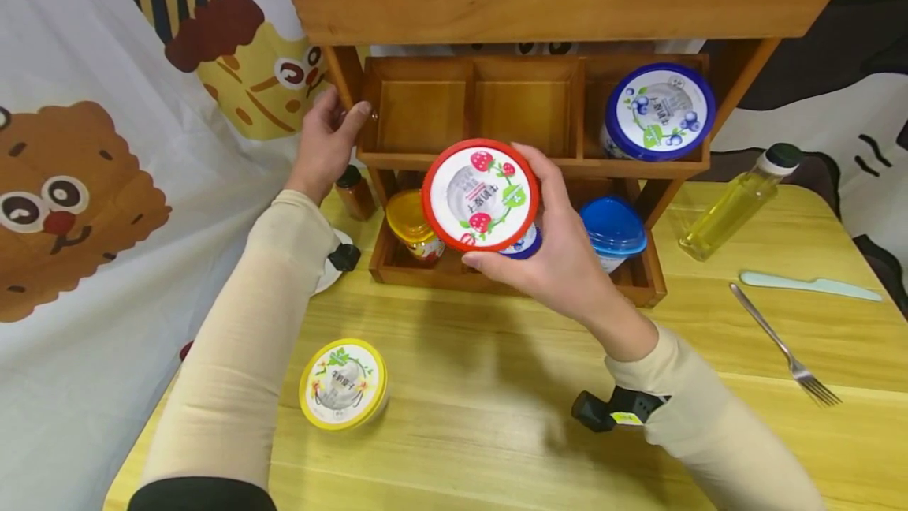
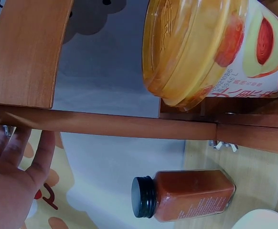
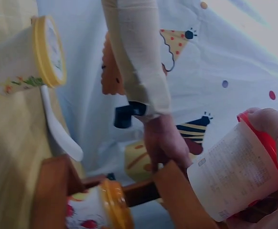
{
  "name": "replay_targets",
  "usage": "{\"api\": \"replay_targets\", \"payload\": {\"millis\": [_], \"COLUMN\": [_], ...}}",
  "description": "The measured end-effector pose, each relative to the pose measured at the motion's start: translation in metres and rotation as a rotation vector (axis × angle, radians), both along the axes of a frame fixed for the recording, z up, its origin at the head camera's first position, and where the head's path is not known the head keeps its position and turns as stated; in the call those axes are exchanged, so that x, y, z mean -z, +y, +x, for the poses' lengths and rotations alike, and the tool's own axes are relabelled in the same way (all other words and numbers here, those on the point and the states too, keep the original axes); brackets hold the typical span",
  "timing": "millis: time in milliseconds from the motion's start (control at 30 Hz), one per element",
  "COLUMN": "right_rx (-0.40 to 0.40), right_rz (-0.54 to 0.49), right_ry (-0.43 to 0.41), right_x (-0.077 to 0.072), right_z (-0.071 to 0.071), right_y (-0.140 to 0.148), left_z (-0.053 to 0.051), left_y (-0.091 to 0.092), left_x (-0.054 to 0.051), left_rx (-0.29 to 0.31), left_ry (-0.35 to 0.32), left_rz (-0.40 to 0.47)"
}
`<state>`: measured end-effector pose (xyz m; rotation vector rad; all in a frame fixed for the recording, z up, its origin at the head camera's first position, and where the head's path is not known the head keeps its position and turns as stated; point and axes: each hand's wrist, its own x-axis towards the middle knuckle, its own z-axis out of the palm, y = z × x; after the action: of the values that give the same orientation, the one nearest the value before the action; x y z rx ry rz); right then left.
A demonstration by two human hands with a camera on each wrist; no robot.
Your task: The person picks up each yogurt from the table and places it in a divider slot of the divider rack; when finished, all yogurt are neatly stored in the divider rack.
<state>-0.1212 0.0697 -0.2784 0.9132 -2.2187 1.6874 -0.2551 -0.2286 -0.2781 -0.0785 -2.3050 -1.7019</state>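
My right hand (image 1: 560, 251) grips a tub with a red strawberry lid (image 1: 482, 195) between thumb and fingers, in front of the wooden rack (image 1: 560, 6). Its white printed side (image 3: 239, 171) shows in the right wrist view. My left hand (image 1: 326, 140) holds the rack's left upright, thumb in front; in the left wrist view the fingers (image 2: 22, 152) pass behind the wood. A blueberry tub with a blue lid (image 1: 660, 113) occupies the middle tier's right compartment. On the bottom tier are an orange-lidded tub (image 1: 414, 227), a blue-lidded tub (image 1: 613, 231) and another partly hidden blue-rimmed one.
A yellow-lidded tub (image 1: 344, 385) stands at the table's front left. Beside the rack's left side is a dark-capped spice bottle (image 1: 356, 194), near a partly hidden white item. To the right are an oil bottle (image 1: 741, 203), a pale knife (image 1: 809, 285) and a fork (image 1: 787, 349).
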Motion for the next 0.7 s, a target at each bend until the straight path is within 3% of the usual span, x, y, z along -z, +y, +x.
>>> {"api": "replay_targets", "payload": {"millis": [400,567,700], "right_rx": [0.033,0.118,0.189], "right_rz": [-0.092,-0.098,-0.067], "right_ry": [0.026,0.094,0.095], "right_x": [-0.024,-0.031,-0.033], "right_z": [-0.018,-0.032,-0.044], "right_y": [0.008,0.011,0.014], "left_z": [0.001,0.002,0.001], "left_y": [0.001,0.000,0.000], "left_x": [-0.001,-0.001,0.000], "left_rx": [0.005,0.002,0.000], "left_ry": [0.008,0.000,0.001], "left_rz": [-0.014,-0.022,-0.023]}}
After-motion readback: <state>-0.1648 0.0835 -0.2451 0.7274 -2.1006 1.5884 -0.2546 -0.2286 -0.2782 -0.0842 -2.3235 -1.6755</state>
